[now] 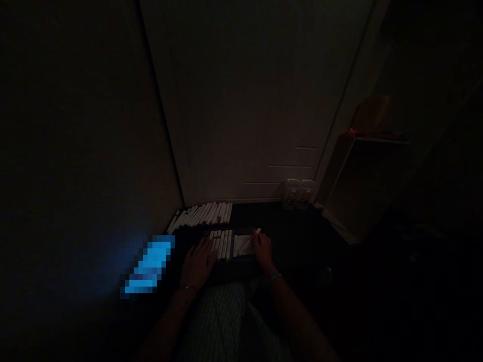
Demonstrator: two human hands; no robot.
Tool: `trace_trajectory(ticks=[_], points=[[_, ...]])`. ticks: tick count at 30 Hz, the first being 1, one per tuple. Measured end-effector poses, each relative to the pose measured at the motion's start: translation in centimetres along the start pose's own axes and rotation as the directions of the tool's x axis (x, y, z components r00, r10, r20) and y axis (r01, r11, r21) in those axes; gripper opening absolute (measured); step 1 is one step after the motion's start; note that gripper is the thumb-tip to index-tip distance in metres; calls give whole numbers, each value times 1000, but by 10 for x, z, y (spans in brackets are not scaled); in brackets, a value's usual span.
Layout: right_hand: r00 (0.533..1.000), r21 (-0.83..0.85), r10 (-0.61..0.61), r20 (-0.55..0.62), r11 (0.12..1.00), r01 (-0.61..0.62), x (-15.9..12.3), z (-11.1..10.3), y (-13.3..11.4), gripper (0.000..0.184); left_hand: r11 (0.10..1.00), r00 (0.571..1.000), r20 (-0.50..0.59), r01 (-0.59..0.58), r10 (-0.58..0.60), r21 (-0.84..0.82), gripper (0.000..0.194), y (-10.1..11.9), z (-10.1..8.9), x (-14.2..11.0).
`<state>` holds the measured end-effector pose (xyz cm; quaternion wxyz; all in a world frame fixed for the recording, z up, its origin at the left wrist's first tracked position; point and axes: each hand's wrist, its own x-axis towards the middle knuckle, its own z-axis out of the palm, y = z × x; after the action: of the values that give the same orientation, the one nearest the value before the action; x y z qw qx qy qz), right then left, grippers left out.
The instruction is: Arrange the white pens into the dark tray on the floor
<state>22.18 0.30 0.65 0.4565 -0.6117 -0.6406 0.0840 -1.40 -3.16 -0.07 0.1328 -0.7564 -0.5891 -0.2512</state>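
"What did we record nearest to us?"

"We noted patterned cloth (pixel 217 311) over the lap and a band on each wrist. Off to the left we saw a bright blue object (pixel 153 266), too blurred to identify."

"And the hands?"

"The left hand (pixel 198 260) lay palm down at the left end of the short row of white pens (pixel 222 244). Its fingers were extended; we could not tell whether they gripped anything. The right hand (pixel 263 249) had its fingers bent around a single pen (pixel 258 231), whose end stuck up past them."

"Where were the other pens?"

"We found the short row side by side in a dark tray (pixel 241 259), between the hands. Behind it, a longer row (pixel 202 214) lay on the dark table (pixel 302 234), its left part slanting."

"Farther back?"

"We observed two clear containers (pixel 298 194) upright beside each other, near the pale wall (pixel 241 110). To the right stood a cabinet (pixel 341 173) with an orange item (pixel 372 113) on top. The light was poor."
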Motion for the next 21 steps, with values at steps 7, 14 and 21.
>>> trace_trajectory(ticks=[7,14,21], points=[[1000,18,-17,7,1000,17,0,-2,-3,41,1000,1000,30,4,-5,10,49,6,-6,-3],[999,120,29,-15,992,-27,-2,-2,0,44,998,998,-22,55,-55,-13,51,13,-17,-6],[998,200,54,-27,979,-48,2,-1,-3,43,994,996,-45,73,-77,-84,56,45,-26,13]])
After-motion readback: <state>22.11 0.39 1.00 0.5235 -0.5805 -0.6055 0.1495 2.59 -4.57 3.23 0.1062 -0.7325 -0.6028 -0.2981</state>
